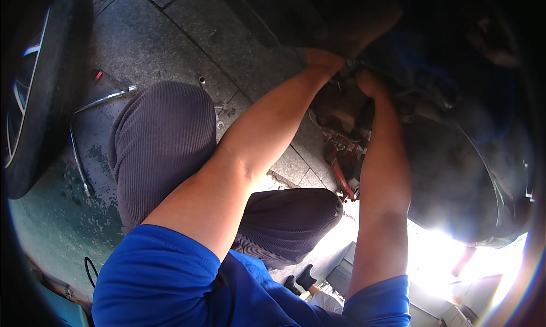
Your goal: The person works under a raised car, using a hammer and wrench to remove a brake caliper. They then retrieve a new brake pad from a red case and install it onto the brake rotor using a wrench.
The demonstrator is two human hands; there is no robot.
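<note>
Both my arms reach up under the dark wheel arch of a car (452, 169). My left hand (326, 59) is at the shadowed underside, its fingers hidden behind a dark panel. Close to its right, my right hand (369, 83) touches or nears the suspension parts (347, 99); shadow hides its fingertips, so what either hand holds cannot be told. Below the hands is a red jack or stand (341, 177), partly behind my right forearm.
At the left stands a removed wheel with its tyre (55, 88). Near it lie a chrome socket wrench (106, 99) and another long wrench (79, 163). Beyond my knee are a socket tool (202, 80) and an open-end wrench (219, 124). Another person's dark shoes (305, 277) show at the bottom.
</note>
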